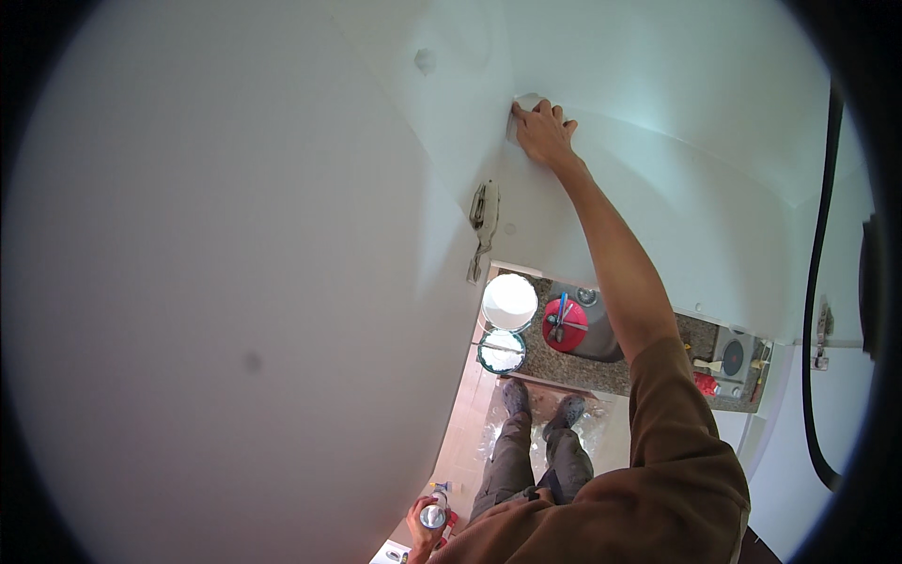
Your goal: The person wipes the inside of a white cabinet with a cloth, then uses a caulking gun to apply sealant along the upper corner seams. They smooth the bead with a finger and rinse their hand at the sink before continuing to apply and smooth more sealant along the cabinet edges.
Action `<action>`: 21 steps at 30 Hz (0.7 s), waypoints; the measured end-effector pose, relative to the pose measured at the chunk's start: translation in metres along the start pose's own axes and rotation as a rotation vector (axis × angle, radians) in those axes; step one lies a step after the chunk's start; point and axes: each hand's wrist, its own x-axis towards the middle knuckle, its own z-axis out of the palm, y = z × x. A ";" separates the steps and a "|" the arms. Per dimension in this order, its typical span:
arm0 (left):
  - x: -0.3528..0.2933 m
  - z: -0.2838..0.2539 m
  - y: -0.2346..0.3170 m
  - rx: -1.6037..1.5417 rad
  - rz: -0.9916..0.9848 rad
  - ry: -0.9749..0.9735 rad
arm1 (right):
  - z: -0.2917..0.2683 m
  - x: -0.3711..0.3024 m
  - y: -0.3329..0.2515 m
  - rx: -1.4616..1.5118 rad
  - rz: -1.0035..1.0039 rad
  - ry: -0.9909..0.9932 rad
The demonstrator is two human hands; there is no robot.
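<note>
My right hand [547,133] is raised into the upper corner of a white cabinet [658,188]. Its fingers press a pale flat piece [528,100] against the corner, perhaps a cloth or a pad; most of it is under the hand. Low at the left, my left hand [423,528] is wrapped round a small round container [433,516] with a whitish top. Just beside that hand is a small blue and yellow item [440,487], too small to make out.
A large white cabinet door [235,282] with a metal hinge [484,221] fills the left. On the granite worktop below stand a white bucket [510,301], a tub of white paste [502,351] and a red bowl of tools [566,338] at the sink [601,346]. A black cable [817,282] hangs right.
</note>
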 end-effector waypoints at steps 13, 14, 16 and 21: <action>0.000 0.003 0.007 -0.007 0.041 0.020 | 0.006 -0.028 -0.013 -0.062 -0.018 0.072; 0.000 0.003 0.008 -0.003 0.057 0.023 | 0.007 -0.030 -0.012 -0.074 -0.013 0.082; -0.002 0.003 0.005 -0.003 0.061 0.028 | 0.006 -0.036 -0.017 -0.056 -0.019 0.077; -0.005 0.004 0.003 -0.019 0.068 0.032 | 0.007 -0.048 -0.022 -0.023 -0.059 0.115</action>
